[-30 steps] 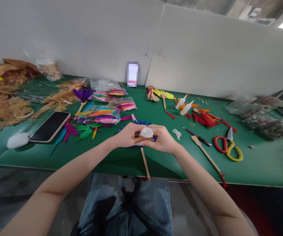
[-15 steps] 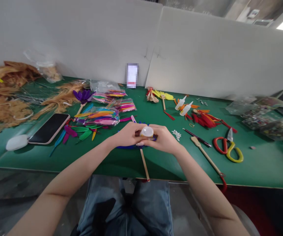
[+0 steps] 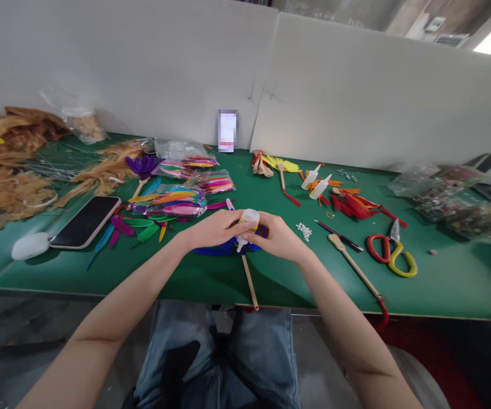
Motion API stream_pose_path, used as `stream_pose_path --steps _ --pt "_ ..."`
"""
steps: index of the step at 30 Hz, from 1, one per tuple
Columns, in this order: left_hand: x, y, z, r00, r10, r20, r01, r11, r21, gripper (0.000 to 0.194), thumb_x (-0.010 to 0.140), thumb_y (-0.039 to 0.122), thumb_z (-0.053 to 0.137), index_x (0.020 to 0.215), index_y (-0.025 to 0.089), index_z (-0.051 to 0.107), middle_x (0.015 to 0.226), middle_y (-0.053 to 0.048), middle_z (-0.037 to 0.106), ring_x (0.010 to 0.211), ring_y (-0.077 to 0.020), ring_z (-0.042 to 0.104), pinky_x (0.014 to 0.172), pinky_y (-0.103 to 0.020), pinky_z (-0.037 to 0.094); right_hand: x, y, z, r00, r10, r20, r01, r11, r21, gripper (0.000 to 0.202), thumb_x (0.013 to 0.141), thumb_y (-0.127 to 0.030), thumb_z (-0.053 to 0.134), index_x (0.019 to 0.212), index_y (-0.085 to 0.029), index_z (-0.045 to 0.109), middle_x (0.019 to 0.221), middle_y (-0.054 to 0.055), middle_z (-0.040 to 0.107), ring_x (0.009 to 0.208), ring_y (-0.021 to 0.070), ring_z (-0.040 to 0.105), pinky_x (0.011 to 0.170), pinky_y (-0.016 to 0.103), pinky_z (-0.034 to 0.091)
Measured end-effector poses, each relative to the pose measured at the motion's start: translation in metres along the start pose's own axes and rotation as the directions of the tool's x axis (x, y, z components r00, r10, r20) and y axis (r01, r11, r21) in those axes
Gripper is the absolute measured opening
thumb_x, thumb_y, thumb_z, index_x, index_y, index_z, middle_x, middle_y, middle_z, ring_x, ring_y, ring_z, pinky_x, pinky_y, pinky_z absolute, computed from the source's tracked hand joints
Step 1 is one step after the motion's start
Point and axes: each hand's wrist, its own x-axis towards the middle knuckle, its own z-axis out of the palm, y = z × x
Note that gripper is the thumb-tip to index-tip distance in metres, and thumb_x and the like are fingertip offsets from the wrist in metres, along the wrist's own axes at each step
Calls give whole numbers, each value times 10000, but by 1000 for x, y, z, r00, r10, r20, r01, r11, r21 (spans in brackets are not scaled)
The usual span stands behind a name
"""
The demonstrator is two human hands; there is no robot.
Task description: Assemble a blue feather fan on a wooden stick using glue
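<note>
Both my hands meet over a blue feather fan (image 3: 217, 250) on the green table. Between them a small white glue bottle (image 3: 252, 217) is tipped over, its nozzle pointing down at the fan's feathers. My left hand (image 3: 216, 228) is closed against the bottle's left side. From the right, my right hand (image 3: 282, 238) grips the same bottle, with its thumb across the lower part. The fan's wooden handle (image 3: 249, 283) points toward me and reaches the table's front edge. My hands cover the middle of the fan.
White beads (image 3: 304, 231), a dark pen-like tool (image 3: 339, 236), a wooden stick (image 3: 356, 267) and scissors (image 3: 392, 253) lie to the right. Two glue bottles (image 3: 321, 187) lie behind. Bagged feathers (image 3: 169, 200), a phone (image 3: 86, 222) and tan fibres (image 3: 11, 187) are left.
The glue bottle has tilted so its nozzle now shows below my fingers, aimed at the fan. More blue feathers show at the left. The view has shifted slightly.
</note>
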Motion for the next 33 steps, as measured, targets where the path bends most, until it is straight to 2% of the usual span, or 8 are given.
stream_pose_path --steps 6,10,14,18,23,26,29,33 --pt "-2 -2 -6 999 29 40 -28 999 -23 366 909 480 420 889 150 576 746 -5 583 619 -125 501 569 -225 361 -4 -10 -3 999 39 -9 -40 998 -47 246 849 -375 583 721 -164 581 726 -8 483 579 98 450 541 235 334" --pt "-5 1 -10 997 -3 80 5 1000 -24 355 874 497 482 847 154 570 690 19 533 584 -111 440 533 -219 327 -9 -11 -3 999 44 -21 -46 994 -101 177 818 -301 624 713 -164 582 761 2 509 600 102 478 556 238 352" --pt "-7 6 -10 997 44 61 -45 999 23 345 896 469 463 783 158 563 722 8 555 644 -124 482 589 -231 347 -9 -8 -2 999 16 -28 -17 999 -35 102 801 -263 639 778 -169 606 879 34 567 686 127 539 597 246 394" --pt "-10 5 -9 998 51 37 -52 999 17 326 909 458 442 829 164 557 776 -3 588 690 -135 518 626 -240 370 -7 -7 1 997 21 -73 -18 999 47 146 807 -312 639 794 -168 621 922 45 578 712 135 551 603 249 411" --pt "-16 2 -9 996 -22 -82 26 998 50 373 834 529 529 942 173 514 661 40 488 570 -118 447 529 -227 326 -7 -8 7 992 48 -116 -54 998 -44 287 837 -435 596 745 -166 632 914 44 549 663 117 519 570 249 390" --pt "-18 5 -6 996 -41 -78 52 988 149 553 742 586 616 1111 191 497 860 -15 574 700 -162 537 586 -249 386 -7 -8 10 981 29 -193 -61 985 -160 348 847 -483 565 707 -169 618 866 39 504 643 116 488 553 252 364" --pt "-15 8 -1 998 -33 -59 46 972 231 638 724 624 611 1196 216 478 1096 -74 561 871 -220 583 664 -281 433 -6 -6 13 980 -14 -198 -27 978 -205 367 838 -494 575 660 -174 586 752 13 453 604 116 446 538 254 327" --pt "-7 6 6 1000 2 -3 -1 952 305 533 770 659 528 994 176 560 950 -51 529 731 -182 578 569 -251 403 -5 -1 14 988 -41 -147 21 991 -133 375 820 -474 612 604 -177 537 634 -24 395 543 105 384 515 255 271"
